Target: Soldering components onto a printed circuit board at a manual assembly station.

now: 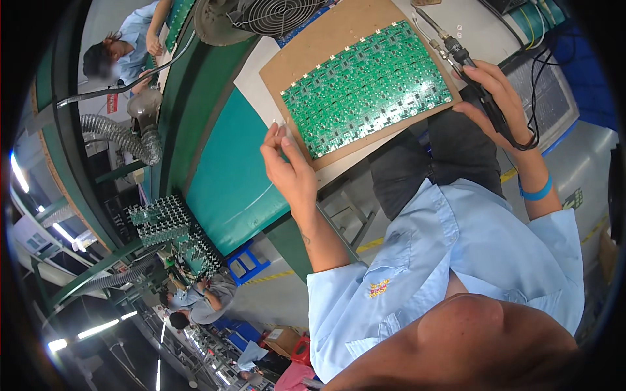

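Observation:
A green circuit board panel [365, 88], densely set with small components, lies on a brown backing board [313, 55] in front of me. Small pale parts line its far edge. My right hand [499, 98] is closed around a black-handled soldering iron [479, 91], beside the panel's right edge. The iron's metal front end points toward the upper left, away from me. At the left edge of the brown board is my left hand [288, 171], its fingers and thumb bent together. Something tiny and pale shows by those fingertips, too small to name.
A round black fan grille [282, 14] stands beyond the board. A teal surface [238, 176] extends at the left, with a green machine frame and a flexible metal duct [120, 133]. Black cables hang at the right. Another person [134, 45] works at the upper left.

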